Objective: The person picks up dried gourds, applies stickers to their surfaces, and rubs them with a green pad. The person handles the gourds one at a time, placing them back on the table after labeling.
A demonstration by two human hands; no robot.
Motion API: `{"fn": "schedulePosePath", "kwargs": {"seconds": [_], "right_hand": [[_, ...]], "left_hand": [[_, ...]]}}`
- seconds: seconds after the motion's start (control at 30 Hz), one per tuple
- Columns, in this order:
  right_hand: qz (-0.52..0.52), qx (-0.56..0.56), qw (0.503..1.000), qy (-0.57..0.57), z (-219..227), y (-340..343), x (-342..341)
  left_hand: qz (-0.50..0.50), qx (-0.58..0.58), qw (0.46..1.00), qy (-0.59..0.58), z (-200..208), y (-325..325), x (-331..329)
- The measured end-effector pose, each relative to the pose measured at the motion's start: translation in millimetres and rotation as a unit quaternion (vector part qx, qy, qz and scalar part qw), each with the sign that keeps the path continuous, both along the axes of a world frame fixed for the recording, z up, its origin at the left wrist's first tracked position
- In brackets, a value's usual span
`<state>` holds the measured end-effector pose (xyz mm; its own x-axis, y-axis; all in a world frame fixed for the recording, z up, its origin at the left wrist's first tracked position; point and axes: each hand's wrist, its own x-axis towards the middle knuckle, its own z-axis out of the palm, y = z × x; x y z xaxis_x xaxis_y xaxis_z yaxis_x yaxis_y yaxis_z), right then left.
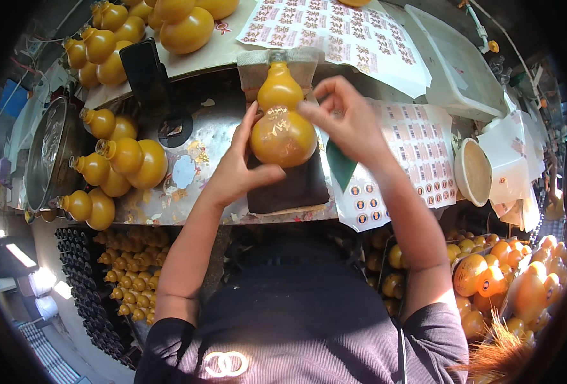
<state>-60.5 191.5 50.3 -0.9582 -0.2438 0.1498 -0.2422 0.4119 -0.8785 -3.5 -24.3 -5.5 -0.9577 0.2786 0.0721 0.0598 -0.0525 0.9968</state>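
Note:
A shiny yellow gourd-shaped bottle (281, 153) with a clear neck lies tilted back on a dark padded rest. Pale lettering, partly in glare, marks its lower bulb. My left hand (238, 157) supports the bottle, fingers along its left side and thumb under the base. My right hand (347, 121) is at the bottle's right side, its thumb touching near the waist and its fingers curled. From beneath that hand sticks a dark green flat pointed scraper (342, 165), which appears tucked in the curled fingers; the grip itself is hidden.
Several yellow gourds (146, 163) stand at left, beside a black phone (144, 73) on a stand. Printed decal sheets (417, 137) lie right and far. A round bowl (473, 164) and translucent tray (456, 57) are at right. Crates of gourds (488, 275) sit below the table.

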Motion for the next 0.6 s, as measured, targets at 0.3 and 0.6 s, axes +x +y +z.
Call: {"fn": "schedulePosePath", "kwargs": {"seconds": [0.3, 0.6], "right_hand": [[0.071, -0.015, 0.985, -0.158, -37, 15, 24], [0.090, -0.124, 0.960, -0.234, -42, 4, 28]], "left_hand": [[0.045, 0.032, 0.997, -0.060, 4, 12, 8], [0.073, 0.077, 0.989, -0.099, 7, 3, 0]]}}
